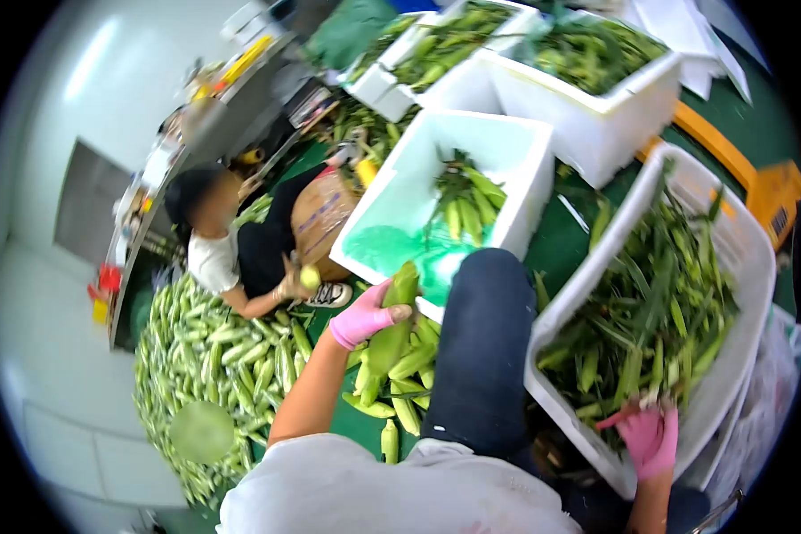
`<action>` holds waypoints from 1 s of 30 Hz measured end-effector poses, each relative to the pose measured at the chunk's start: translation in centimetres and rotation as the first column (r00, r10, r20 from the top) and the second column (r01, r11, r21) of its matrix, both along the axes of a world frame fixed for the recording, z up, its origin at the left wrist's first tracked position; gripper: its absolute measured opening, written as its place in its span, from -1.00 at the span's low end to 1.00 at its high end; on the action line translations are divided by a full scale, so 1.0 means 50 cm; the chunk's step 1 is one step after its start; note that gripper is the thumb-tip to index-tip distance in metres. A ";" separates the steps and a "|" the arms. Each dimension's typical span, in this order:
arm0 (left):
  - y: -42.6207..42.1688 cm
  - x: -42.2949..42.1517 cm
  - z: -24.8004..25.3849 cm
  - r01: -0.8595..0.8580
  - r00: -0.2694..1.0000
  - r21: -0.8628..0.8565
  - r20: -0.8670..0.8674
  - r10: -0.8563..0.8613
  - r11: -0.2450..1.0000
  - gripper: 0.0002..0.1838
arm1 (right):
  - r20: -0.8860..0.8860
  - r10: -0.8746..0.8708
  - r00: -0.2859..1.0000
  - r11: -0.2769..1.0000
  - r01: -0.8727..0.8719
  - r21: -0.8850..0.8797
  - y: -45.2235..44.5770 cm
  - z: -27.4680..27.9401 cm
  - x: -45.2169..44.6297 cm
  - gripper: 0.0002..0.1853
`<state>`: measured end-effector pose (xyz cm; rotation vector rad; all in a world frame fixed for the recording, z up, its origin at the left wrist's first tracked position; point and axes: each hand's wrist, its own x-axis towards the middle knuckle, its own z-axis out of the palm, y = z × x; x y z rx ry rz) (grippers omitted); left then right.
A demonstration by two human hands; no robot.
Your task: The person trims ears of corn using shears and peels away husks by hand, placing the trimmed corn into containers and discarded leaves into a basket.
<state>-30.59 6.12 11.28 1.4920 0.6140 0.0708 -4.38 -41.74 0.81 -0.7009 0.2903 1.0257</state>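
Observation:
My left hand (369, 316), in a pink glove, grips a green ear of corn (390, 343) held upright, its thumb across the husk. More ears of corn (409, 414) lie below it on the green floor beside my knee. My right hand (651, 438), gloved in pink too, is over the near end of a white plastic basket (556, 409) filled with stripped corn husks (650, 303). Its fingers look spread against the husks, with a reddish strip at its left side that I cannot make out clearly. The fingertips are partly lost among the leaves.
Ahead stands a white foam box (392, 191) with green plastic and several ears inside. More foam boxes (587, 116) of corn stand behind it. A co-worker (218, 254) sits at left beside a large corn pile (231, 356). A yellow-orange frame (716, 147) borders the basket.

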 end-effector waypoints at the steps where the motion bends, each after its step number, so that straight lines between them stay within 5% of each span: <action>1: 0.044 -0.069 -0.050 -0.097 0.985 0.091 -0.131 0.108 0.991 -0.18 | -0.030 0.058 0.998 0.996 -0.056 0.063 0.004 -0.002 -0.009 -0.53; 2: 0.086 -0.137 -0.112 -0.179 0.942 0.181 -0.251 0.222 0.967 -0.14 | -0.058 0.115 0.992 0.987 -0.108 0.121 0.020 0.008 -0.012 -0.43; 4: 0.162 -0.262 -0.232 -0.027 0.751 0.336 -0.615 0.241 0.941 -0.05 | -0.033 0.214 0.976 0.969 -0.208 0.136 0.065 0.051 -0.024 -0.47; 6: 0.261 -0.385 -0.410 0.182 0.660 0.366 -0.734 0.163 0.913 -0.04 | -0.086 0.292 0.952 0.914 -0.252 0.318 0.045 -0.011 -0.015 -0.32; 7: 0.251 -0.319 -0.326 0.262 0.537 0.346 -0.828 0.162 0.901 -0.03 | -0.103 0.317 0.943 0.922 -0.281 0.267 0.036 -0.048 -0.007 -0.28; 8: 0.264 -0.265 -0.288 0.362 0.539 0.444 -0.817 0.205 0.820 -0.18 | -0.056 0.272 0.961 0.941 -0.254 0.222 0.063 -0.003 -0.026 -0.39; 10: 0.280 -0.099 -0.169 0.134 0.675 0.683 -0.593 0.439 0.718 -0.45 | -0.064 0.177 0.982 0.973 -0.165 0.159 0.076 0.021 -0.047 -0.41; 11: 0.302 -0.030 -0.195 -0.053 0.781 0.879 -0.260 0.568 0.474 -0.56 | 0.095 0.146 0.985 0.973 -0.160 0.164 0.048 -0.017 -0.057 -0.38; 12: 0.327 0.058 -0.182 -0.191 0.847 0.859 -0.101 0.521 0.476 -0.60 | -0.025 0.150 0.988 0.961 -0.140 0.239 0.049 -0.026 -0.049 -0.32; 14: 0.405 0.223 -0.277 -0.395 0.888 0.443 -0.041 0.458 0.805 -0.60 | -0.114 0.109 0.988 0.983 -0.090 0.159 0.049 -0.034 -0.051 -0.33; 16: 0.466 0.361 -0.446 -0.336 0.896 0.198 -0.235 0.378 0.921 -0.58 | -0.138 0.137 0.981 0.983 -0.118 0.140 0.028 -0.063 -0.043 -0.31; 18: 0.513 0.457 -0.741 -0.266 0.786 0.587 -0.328 0.525 0.765 -0.55 | -0.192 0.052 0.980 0.992 -0.028 0.126 0.022 -0.058 -0.053 -0.31; 21: 0.418 0.522 -0.829 -0.588 0.562 0.491 -0.323 0.761 0.642 -0.42 | -0.170 0.044 0.984 0.998 -0.037 0.048 0.043 -0.036 -0.044 -0.31; 25: 0.413 0.531 -0.830 -0.632 0.628 0.342 -0.299 0.718 0.696 -0.27 | -0.127 0.038 0.991 0.999 -0.041 -0.022 0.056 -0.026 -0.029 -0.32; 26: 0.434 0.542 -0.851 -0.711 0.656 0.185 -0.173 0.734 0.679 -0.40 | -0.114 0.034 0.993 0.999 -0.038 -0.030 0.056 -0.022 -0.025 -0.32; 27: 0.455 0.554 -0.825 -0.697 0.717 -0.160 -0.200 0.668 0.699 -0.52 | -0.101 0.039 0.994 0.998 -0.043 -0.035 0.059 -0.022 -0.021 -0.33; 30: 0.515 0.587 -0.737 -0.296 0.864 -0.877 -0.077 0.497 0.379 -0.82 | -0.021 0.063 0.998 0.997 -0.063 -0.039 0.078 -0.023 -0.007 -0.33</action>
